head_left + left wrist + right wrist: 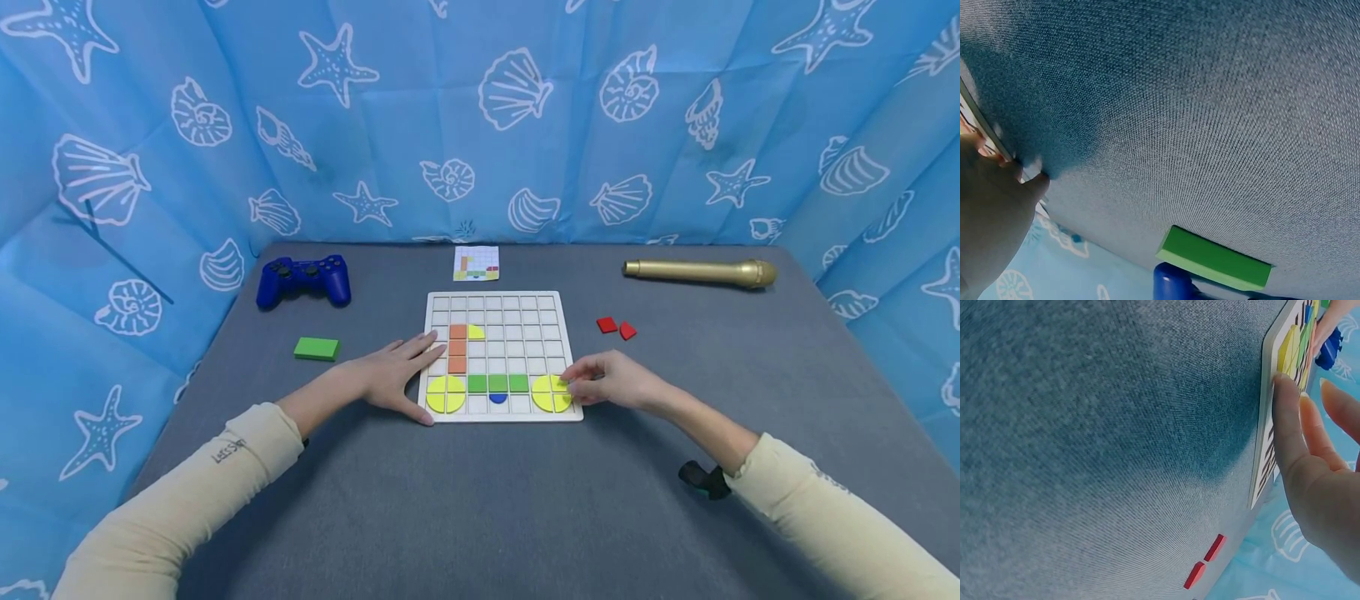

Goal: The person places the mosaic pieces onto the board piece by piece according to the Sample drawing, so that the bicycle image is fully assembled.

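A white grid board (517, 333) lies on the grey table. My left hand (390, 375) rests with spread fingers on the board's left edge, its thumb near the front corner. At the right edge, my right hand (618, 382) touches a yellow circle of quarter pieces (546, 396) with thumb and fingertips; in the right wrist view its fingers are loosely extended. Another yellow circle (446, 394) fills the front left cells. Between them lie green squares (498, 383) with a blue half-round piece (498, 398) below. Orange squares (457, 348) form a column beside a yellow quarter piece (476, 332).
Two red pieces (607, 325) lie right of the board. A pattern card (487, 252) is behind it. A blue game controller (303, 279) and a green block (317, 348) sit at left, a gold microphone (697, 272) at back right. A blue shell-print curtain (465, 100) surrounds the table.
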Demonstrator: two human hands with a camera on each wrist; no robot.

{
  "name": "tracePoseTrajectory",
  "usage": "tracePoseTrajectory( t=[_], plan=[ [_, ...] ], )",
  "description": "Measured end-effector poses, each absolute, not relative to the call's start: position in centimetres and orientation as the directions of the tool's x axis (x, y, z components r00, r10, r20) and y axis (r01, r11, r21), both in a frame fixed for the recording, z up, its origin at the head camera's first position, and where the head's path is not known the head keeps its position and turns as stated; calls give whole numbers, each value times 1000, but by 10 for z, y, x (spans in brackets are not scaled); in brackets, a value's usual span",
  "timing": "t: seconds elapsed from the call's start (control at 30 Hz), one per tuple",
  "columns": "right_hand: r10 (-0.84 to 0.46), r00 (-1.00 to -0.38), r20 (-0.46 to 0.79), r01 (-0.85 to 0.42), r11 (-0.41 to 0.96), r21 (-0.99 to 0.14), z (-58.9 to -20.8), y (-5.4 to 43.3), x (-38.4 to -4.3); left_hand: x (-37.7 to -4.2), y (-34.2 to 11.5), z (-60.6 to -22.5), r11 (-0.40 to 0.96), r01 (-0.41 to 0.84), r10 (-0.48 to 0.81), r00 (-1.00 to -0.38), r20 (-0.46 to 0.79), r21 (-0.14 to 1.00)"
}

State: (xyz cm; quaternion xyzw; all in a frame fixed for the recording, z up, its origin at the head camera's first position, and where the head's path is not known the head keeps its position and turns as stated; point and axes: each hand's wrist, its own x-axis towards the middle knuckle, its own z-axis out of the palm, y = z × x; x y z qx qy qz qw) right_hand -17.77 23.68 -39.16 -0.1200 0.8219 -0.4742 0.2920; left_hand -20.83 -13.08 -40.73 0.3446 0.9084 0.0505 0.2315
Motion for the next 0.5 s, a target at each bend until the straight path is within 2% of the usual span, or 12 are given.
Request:
tracePoseTrajectory(
  t=[0.5],
  plan=[
    [-465, -795, -390, 139, 485, -863, -396, 243, -177, -210, -133, -410, 757, 607, 649, -656, -385, 242]
  ],
)
